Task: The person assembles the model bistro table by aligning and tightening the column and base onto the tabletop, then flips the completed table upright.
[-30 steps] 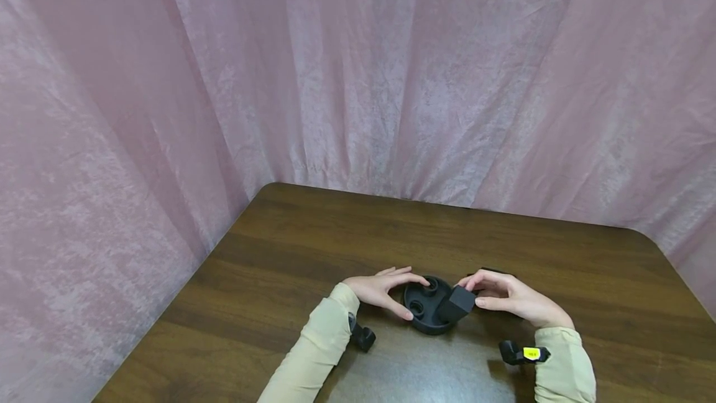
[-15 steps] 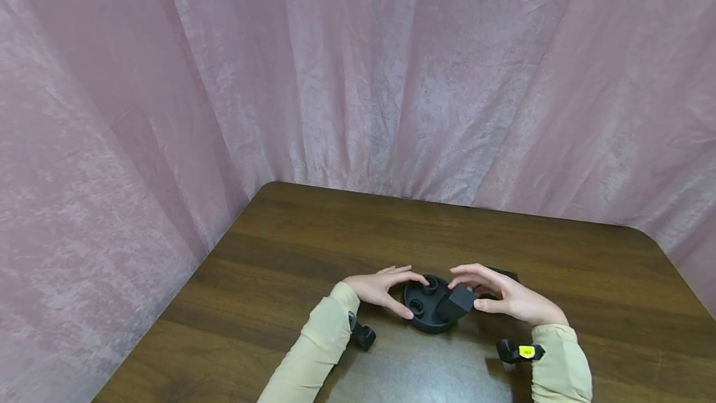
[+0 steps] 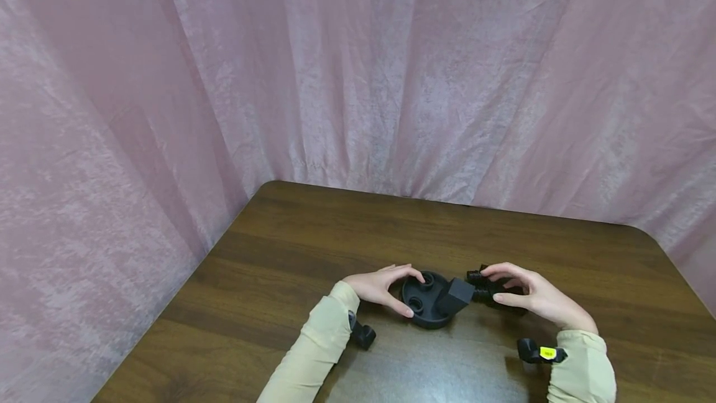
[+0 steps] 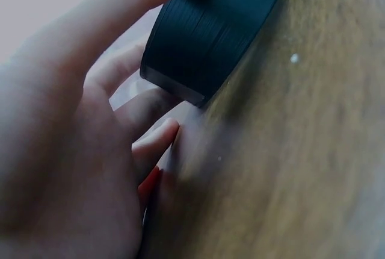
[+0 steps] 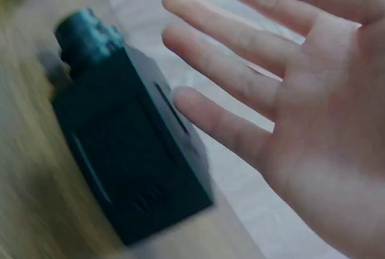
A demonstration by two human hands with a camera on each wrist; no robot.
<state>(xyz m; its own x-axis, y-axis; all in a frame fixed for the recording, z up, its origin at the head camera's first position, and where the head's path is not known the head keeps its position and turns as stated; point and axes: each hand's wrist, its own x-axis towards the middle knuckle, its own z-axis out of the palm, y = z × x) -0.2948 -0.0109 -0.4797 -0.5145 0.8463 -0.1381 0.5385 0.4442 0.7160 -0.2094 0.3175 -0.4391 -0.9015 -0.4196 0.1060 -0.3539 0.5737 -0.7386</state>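
A round black base [image 3: 421, 311] lies on the brown table [image 3: 313, 247], with a square black block [image 3: 458, 296] standing tilted at its right rim. My left hand [image 3: 411, 294] grips the base's left side, thumb at the near edge and forefinger over the far edge. The left wrist view shows the base's ribbed wall [image 4: 207, 36] against my fingers [image 4: 150, 144]. A black rectangular box with a round knob [image 3: 485, 283] lies just right of the block. My right hand [image 3: 491, 285] arches over it. In the right wrist view the box [image 5: 129, 150] lies free under my spread fingers [image 5: 240, 90].
Pink cloth [image 3: 358, 79] hangs close round the table's far and left sides. The table's rounded far corners and left edge [image 3: 184, 291] are in view. Black camera mounts sit on both wrists, the right one [image 3: 539, 352] with a yellow label.
My right hand has let go of the square block and moved right, over the black box with the knob. The left hand and base have barely moved.
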